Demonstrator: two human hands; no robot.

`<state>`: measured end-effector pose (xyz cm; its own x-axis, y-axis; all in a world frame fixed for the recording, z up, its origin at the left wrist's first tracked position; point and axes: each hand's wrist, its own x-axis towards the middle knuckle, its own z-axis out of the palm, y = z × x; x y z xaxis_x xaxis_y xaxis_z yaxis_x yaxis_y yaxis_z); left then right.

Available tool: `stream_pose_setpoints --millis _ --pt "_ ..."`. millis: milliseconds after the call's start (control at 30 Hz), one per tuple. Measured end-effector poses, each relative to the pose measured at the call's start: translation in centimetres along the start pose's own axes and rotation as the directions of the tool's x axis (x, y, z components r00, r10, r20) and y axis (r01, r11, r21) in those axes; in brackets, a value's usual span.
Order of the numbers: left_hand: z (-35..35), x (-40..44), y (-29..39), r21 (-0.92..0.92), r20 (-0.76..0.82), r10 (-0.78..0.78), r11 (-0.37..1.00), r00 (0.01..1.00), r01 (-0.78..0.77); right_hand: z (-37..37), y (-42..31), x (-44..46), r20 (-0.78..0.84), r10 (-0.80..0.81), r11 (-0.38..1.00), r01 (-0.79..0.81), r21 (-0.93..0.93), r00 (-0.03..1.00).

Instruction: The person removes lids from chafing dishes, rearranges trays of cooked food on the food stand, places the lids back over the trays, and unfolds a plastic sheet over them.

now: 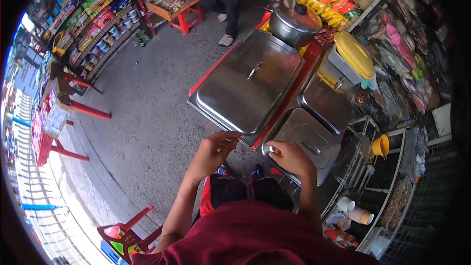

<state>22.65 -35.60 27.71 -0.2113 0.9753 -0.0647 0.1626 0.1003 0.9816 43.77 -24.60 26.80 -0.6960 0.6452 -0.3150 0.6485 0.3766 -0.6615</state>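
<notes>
My left hand (216,150) is at the near corner of a large rectangular metal food pan with a lid (245,86). Its fingers are loosely bent and a little apart, with nothing visible in them; whether they touch the rim is unclear. My right hand (290,158) is over the left corner of a smaller metal lid (319,135), fingers curled in beside a bright metal spot. What they hold, if anything, is hidden. Behind that lid is another covered metal pan (326,98). The lids have small handles and lie closed.
A lidded metal pot (295,22) and a yellow-lidded plastic container (354,55) stand behind the pans. Paper cups (360,215) and a yellow cup (380,145) are at the right. A person's legs (230,7) stand ahead. Snack shelves (98,17) and a red chair (128,235) are leftward.
</notes>
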Motion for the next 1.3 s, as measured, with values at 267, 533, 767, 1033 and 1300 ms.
stream_pose_setpoints --millis 267,533,767,1033,1300 --pt "-0.2 2.0 -1.9 0.194 0.109 0.024 0.980 0.994 -0.045 -0.4 0.5 -1.8 -0.155 0.068 0.987 -0.090 -0.137 0.986" --pt "2.9 5.0 -3.6 0.620 0.554 0.089 0.620 0.828 -0.482 2.6 3.4 -7.8 -0.352 0.180 0.978 -0.206 -0.037 0.919" --pt "9.9 7.0 -2.2 0.647 0.691 -0.034 0.472 0.722 -0.598 2.8 6.6 -13.9 -0.341 0.487 0.866 -0.494 0.073 0.804" --pt "18.5 8.1 2.1 0.500 0.784 0.045 0.545 0.619 -0.674 0.4 11.7 -18.8 -0.472 0.537 0.843 -0.418 0.339 0.699" --pt "27.6 8.4 3.1 0.388 0.837 0.109 0.575 0.537 -0.721 1.3 15.0 -19.9 -0.524 0.563 0.802 -0.266 0.535 0.639"
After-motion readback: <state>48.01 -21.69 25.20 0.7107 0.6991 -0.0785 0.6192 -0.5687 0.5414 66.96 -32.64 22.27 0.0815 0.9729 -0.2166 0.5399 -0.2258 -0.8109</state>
